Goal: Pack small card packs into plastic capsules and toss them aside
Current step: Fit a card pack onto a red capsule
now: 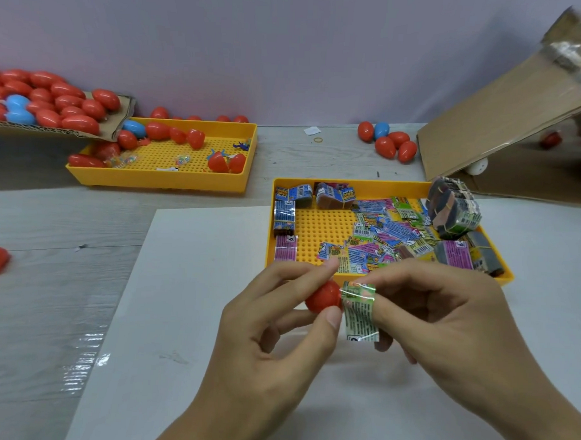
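While your left hand (pixel 272 321) pinches a red capsule half (pixel 322 296), your right hand (pixel 444 310) grips a green card pack (pixel 360 312) w/ its edge touching the capsule. Both sit just in front of the yellow tray (pixel 269 232) of packs.

Open white sheet (pixel 187 315) lies near and left, offering free passage. The yellow tray of card packs (pixel 349 185) blocks the right; a second yellow tray (pixel 159 179) and overhanging cardboard flap (pixel 121 115) block far left. A bare surface strip (pixel 285 153) runs between, bounded by the leaning cardboard box (pixel 483 127).

Red capsule (pixel 322 300) in left hand (pixel 272 334), card pack (pixel 360 312) in right hand (pixel 443 324)
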`<state>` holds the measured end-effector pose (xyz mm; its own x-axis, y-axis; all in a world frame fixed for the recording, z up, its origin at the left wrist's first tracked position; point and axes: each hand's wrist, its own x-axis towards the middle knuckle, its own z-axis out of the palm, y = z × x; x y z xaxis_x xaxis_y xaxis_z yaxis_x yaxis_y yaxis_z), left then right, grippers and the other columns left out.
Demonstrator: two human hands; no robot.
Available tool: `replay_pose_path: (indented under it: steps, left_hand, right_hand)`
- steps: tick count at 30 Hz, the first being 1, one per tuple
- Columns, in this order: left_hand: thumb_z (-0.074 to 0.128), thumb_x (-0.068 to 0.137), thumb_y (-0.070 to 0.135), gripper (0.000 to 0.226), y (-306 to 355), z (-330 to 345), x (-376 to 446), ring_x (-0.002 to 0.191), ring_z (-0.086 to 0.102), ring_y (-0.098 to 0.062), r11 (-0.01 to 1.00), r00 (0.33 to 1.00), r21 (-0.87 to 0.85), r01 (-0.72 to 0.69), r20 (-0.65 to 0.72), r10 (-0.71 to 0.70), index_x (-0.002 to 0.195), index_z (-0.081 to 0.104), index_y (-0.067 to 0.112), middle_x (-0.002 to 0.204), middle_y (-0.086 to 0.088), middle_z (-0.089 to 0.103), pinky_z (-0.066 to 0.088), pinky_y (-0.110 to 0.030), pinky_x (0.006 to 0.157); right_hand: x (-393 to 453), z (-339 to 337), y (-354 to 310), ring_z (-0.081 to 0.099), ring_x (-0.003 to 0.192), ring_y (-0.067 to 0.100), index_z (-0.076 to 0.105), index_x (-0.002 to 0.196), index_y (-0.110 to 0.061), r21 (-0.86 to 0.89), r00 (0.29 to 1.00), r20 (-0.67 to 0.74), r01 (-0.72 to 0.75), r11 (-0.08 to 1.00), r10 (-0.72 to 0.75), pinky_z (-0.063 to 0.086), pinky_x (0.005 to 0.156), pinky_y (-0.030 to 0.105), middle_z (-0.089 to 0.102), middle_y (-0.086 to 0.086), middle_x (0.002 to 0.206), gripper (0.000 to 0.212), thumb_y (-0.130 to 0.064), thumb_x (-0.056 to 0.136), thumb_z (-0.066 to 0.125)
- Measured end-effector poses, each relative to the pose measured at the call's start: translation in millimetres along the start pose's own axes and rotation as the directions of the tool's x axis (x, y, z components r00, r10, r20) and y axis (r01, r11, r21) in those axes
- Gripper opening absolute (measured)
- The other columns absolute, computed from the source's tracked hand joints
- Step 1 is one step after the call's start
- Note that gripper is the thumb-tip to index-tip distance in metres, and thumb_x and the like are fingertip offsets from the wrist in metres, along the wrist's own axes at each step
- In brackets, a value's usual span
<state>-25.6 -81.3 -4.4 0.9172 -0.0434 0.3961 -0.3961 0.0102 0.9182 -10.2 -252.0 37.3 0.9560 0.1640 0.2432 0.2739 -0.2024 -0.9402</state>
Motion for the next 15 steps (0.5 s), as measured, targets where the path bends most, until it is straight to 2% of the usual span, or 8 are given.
replay_pose_path:
  steps: [3,8,12,15]
  left_hand:
    - [0.069,0.084,0.020,0.040,-1.0,0.8,0.4,0.100,0.067,-0.022,1.000,1.000,-0.002,0.000,-0.003,0.000,0.124,0.070,0.025,0.109,0.004,0.061,0.058,-0.026,0.082]
    - [0.070,0.084,0.021,0.040,-1.5,1.3,0.0,0.100,0.067,-0.022,1.000,1.000,-0.009,-0.004,-0.002,0.004,0.124,0.070,0.026,0.110,0.004,0.062,0.058,-0.024,0.081]
    - [0.071,0.084,0.021,0.040,-2.1,1.6,0.4,0.099,0.068,-0.021,1.000,1.000,0.012,-0.022,-0.009,0.023,0.123,0.070,0.028,0.109,0.006,0.062,0.058,-0.024,0.080]
    - [0.072,0.083,0.017,0.041,-2.9,1.3,0.9,0.097,0.068,-0.021,0.998,0.998,0.022,-0.054,-0.014,0.054,0.122,0.070,0.027,0.109,0.007,0.063,0.059,-0.024,0.079]
  right_hand:
    - [-0.7,0.1,1.3,0.058,0.037,0.014,0.076,0.078,-0.026,-0.024,1.000,-0.003,0.015,1.000,-0.015,0.045,0.042,0.018,0.066,-0.003,0.057,0.015,-0.012,0.072,0.071]
    - [-0.2,1.5,2.4,0.048,0.032,0.010,0.075,0.076,-0.023,0.036,1.000,-0.001,-0.008,0.999,0.008,0.039,0.039,0.016,0.063,-0.001,0.053,0.014,-0.011,0.071,0.071]
    - [-0.9,1.3,-0.4,0.047,0.038,0.005,0.075,0.076,-0.024,-0.066,0.999,0.016,0.039,0.997,-0.038,0.038,0.041,0.017,0.062,-0.005,0.053,0.011,-0.014,0.070,0.073]
    - [-0.8,-0.2,-2.8,0.047,0.039,0.005,0.075,0.077,-0.023,-0.078,0.998,0.027,0.052,0.996,-0.050,0.037,0.041,0.017,0.063,-0.005,0.054,0.012,-0.015,0.069,0.073]
